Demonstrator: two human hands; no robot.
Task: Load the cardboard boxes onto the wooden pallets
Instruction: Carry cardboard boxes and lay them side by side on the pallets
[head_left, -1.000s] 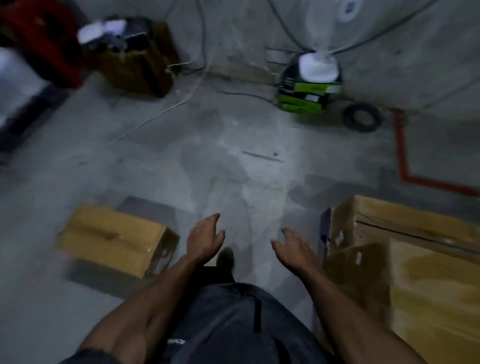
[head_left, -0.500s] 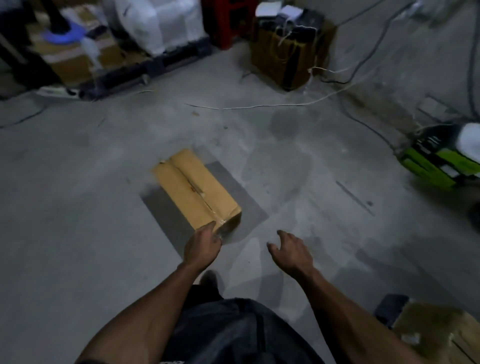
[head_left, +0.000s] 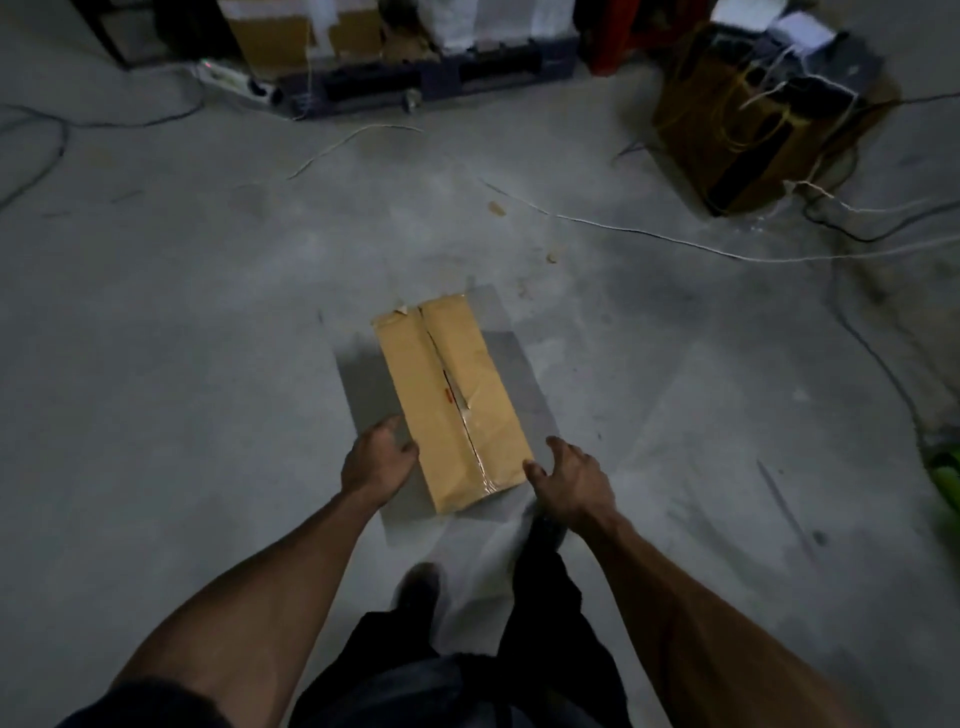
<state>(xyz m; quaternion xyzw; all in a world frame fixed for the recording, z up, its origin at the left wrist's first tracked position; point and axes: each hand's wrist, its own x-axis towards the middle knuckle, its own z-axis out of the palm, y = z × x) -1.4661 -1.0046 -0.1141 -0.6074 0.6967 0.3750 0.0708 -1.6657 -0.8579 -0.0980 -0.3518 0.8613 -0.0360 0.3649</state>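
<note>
Cardboard box (head_left: 451, 402): long, taped along top seam, lies flat on a grey sheet (head_left: 511, 364) at frame centre, on concrete floor (head_left: 156, 338); near end twd person.

L hand (head_left: 378, 460): at box's near left edge, fingers loosely spread, thumb at or just beside the box side; contact unclear. Holds nothing.

R hand (head_left: 574, 480): at box's near right corner, fingers spread, thumb tip against the corner. No closed grip.

Person's legs: dark trousers, bottom centre; one shoe (head_left: 415, 587) below the box.

Surroundings: brown paper bag (head_left: 748, 130) w/ string handles, upper right, papers on top. White cord (head_left: 649, 236) runs across floor, centre to right. Dark pallet (head_left: 441, 78) w/ wrapped goods, top centre. Power strip (head_left: 234, 80), upper left. Green item (head_left: 948, 478) at right edge, partly cut off.
</note>
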